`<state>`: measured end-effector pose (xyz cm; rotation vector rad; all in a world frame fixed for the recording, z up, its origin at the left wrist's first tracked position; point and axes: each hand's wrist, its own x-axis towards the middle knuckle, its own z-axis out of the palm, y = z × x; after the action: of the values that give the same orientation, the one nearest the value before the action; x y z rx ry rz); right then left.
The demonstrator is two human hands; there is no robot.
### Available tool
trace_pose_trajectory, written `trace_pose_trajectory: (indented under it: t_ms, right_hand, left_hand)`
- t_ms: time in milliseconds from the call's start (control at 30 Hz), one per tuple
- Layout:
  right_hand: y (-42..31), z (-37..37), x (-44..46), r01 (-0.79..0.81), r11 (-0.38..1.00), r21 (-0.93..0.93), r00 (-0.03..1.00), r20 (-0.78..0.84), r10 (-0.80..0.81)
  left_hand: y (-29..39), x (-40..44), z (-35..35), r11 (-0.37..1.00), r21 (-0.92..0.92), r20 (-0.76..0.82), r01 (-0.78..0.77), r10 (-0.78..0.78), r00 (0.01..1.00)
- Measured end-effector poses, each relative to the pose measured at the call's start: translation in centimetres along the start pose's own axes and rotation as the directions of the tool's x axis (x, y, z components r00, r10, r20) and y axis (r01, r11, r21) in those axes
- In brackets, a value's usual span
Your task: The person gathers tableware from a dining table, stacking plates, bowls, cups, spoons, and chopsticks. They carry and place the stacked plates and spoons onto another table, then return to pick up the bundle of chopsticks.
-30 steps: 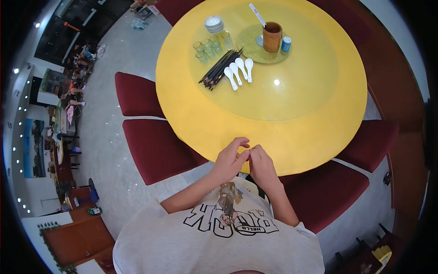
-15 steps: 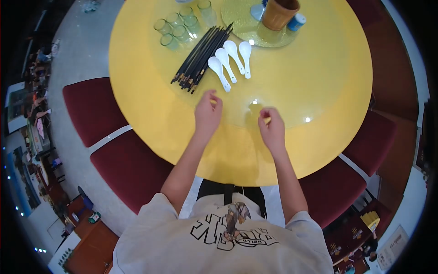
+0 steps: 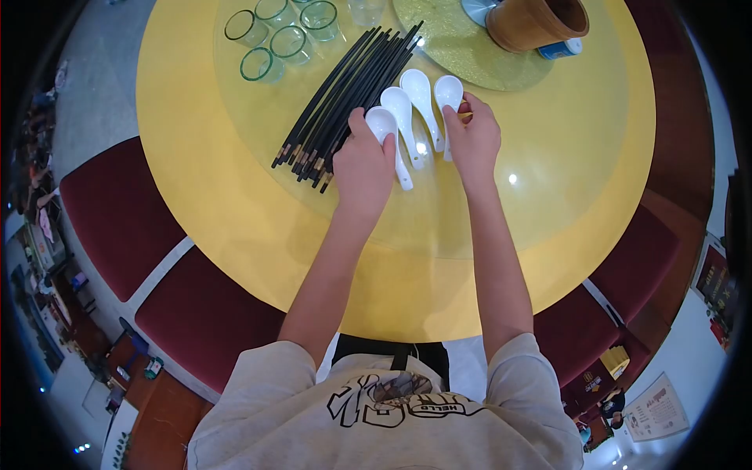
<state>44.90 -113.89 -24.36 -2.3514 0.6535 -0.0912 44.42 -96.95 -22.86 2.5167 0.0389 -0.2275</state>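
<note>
Several white ceramic soup spoons lie side by side on the yellow round table (image 3: 235, 227). My left hand (image 3: 364, 164) has its thumb and fingers around the bowl of the leftmost soup spoon (image 3: 381, 121), whose handle points toward me. At the other end of the row, my right hand (image 3: 475, 145) pinches the rightmost soup spoon (image 3: 449, 91) by its side, the thumb covering part of it. Between my hands lie two more spoons, a left one (image 3: 397, 102) and a right one (image 3: 417, 86). A bundle of black chopsticks (image 3: 345, 98) rests just left of my left hand.
Several green-rimmed glasses (image 3: 290, 43) stand at the back left. A glass turntable (image 3: 470, 66) at the back bears a brown pot (image 3: 529, 25) and a blue-and-white container (image 3: 561, 49). Dark red chairs (image 3: 204, 301) flank me at the table's edge.
Both hands have moved forward from the bare tabletop to the spoons and closed on the two outer ones. The view has shifted closer over the table.
</note>
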Motion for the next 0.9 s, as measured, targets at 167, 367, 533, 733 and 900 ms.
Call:
trace_pose_trajectory:
  t_ms: [167, 367, 533, 733, 900]
  right_hand:
    - [-0.2, 0.7, 0.4, -0.054, 0.998, 0.022, 0.998, -0.024, 0.054]
    - [-1.3, 1.7, 0.8, -0.048, 0.998, 0.034, 0.985, -0.167, 0.053]
    - [-2.1, 2.3, 0.8, 0.028, 0.997, 0.073, 0.985, -0.17, -0.015]
    - [-2.5, 2.6, 0.2, 0.092, 0.986, 0.138, 0.988, -0.134, -0.074]
    - [-2.3, 2.7, -0.1, 0.148, 0.975, 0.167, 0.987, -0.092, -0.134]
  left_hand:
    - [0.3, 0.9, 0.7, 0.998, -0.039, 0.011, -0.051, 0.051, 0.999]
    - [0.6, 1.7, 1.0, 0.993, -0.113, 0.013, -0.034, 0.035, 0.999]
    - [1.2, 2.2, 1.4, 0.994, -0.108, 0.017, 0.002, 0.0, 1.0]
    - [1.6, 3.3, 1.5, 0.979, -0.202, 0.01, -0.023, 0.026, 1.0]
    - [1.3, 3.9, 1.6, 0.957, -0.281, 0.013, -0.074, 0.081, 0.997]
